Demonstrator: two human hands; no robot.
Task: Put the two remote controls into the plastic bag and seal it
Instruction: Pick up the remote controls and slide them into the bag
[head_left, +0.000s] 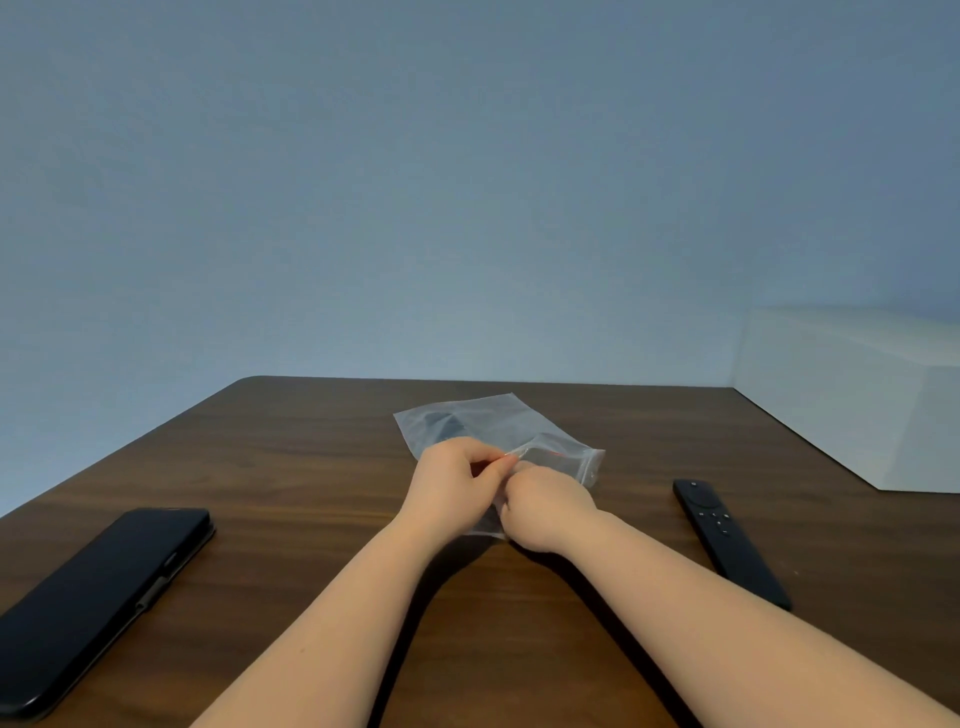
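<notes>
A clear plastic bag (488, 423) with a red zip strip lies in the middle of the dark wooden table (311, 467). A dark shape shows through its far left part; I cannot tell what it is. My left hand (452, 486) and my right hand (548, 512) both pinch the bag's near edge at the opening, fingers touching each other. A slim black remote control (727, 540) lies on the table to the right of my right forearm, apart from the bag. A second remote is not clearly visible.
A large black flat device (98, 597), like a phone in a case, lies at the near left of the table. A white box-like surface (857, 405) stands beyond the table's right edge. A plain blue-grey wall is behind.
</notes>
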